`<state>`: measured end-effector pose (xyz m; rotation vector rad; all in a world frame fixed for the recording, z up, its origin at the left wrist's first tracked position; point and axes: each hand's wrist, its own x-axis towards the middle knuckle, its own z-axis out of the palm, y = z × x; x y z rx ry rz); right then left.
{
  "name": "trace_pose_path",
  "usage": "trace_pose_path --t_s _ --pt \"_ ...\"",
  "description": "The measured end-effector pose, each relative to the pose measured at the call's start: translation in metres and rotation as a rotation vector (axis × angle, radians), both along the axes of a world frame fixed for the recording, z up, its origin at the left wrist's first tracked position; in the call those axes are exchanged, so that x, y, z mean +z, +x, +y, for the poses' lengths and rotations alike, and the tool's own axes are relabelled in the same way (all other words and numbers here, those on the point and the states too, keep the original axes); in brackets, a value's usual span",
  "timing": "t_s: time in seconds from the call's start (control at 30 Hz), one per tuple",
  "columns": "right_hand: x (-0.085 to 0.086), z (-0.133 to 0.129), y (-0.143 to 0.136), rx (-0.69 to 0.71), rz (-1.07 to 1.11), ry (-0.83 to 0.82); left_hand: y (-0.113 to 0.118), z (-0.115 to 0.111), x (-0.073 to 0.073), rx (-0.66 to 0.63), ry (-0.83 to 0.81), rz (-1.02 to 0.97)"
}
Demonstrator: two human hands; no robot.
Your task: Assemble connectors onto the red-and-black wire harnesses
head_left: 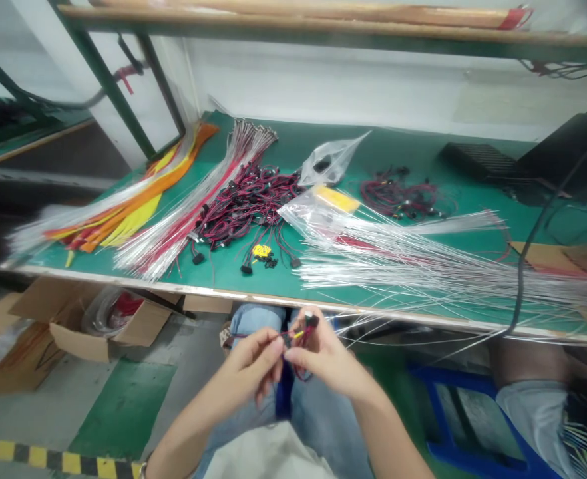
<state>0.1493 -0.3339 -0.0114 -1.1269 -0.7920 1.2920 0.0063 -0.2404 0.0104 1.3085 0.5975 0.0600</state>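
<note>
Above my lap, just off the table's front edge, both hands hold a small red-and-black wire harness (301,372) between them. My left hand (258,362) pinches its wires near a dark piece, with the fingertips closed. Curled around the other end is my right hand (323,352), where a black connector (312,321) and a yellow sleeve (299,334) show at the fingers. On the table ahead lie a pile of yellow bits (261,251), some small black bits (270,263) and a tangled heap of red-and-black harnesses (243,206).
Bundles of white wires (403,266) cover the right side and overhang the front edge. Orange and yellow sleeving (138,199) lies left. Plastic bags (333,159) sit mid-table. An open cardboard box (108,322) stands on the floor. A seated person's leg (528,372) is beside a blue stool (473,426).
</note>
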Motion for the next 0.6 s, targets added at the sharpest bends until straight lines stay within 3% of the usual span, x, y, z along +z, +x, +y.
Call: trace_pose_path --t_s 0.1,0.2,0.4,0.5,0.6 --pt "0.003 0.001 0.001 0.03 0.021 -0.025 0.0 0.001 -0.006 -0.013 -0.037 -0.073" --pt "0.0 0.008 -0.004 -0.027 0.051 -0.086 -0.002 0.0 -0.012 0.037 -0.083 -0.051" --pt "-0.016 0.02 -0.023 -0.242 0.185 -0.14 -0.003 -0.008 -0.001 0.035 0.581 0.095" --pt "-0.016 0.021 -0.025 -0.31 0.153 -0.104 -0.005 -0.01 0.008 0.037 0.619 0.157" --pt "-0.007 0.021 -0.023 -0.279 0.15 -0.068 -0.009 -0.009 0.008 0.035 0.641 0.162"
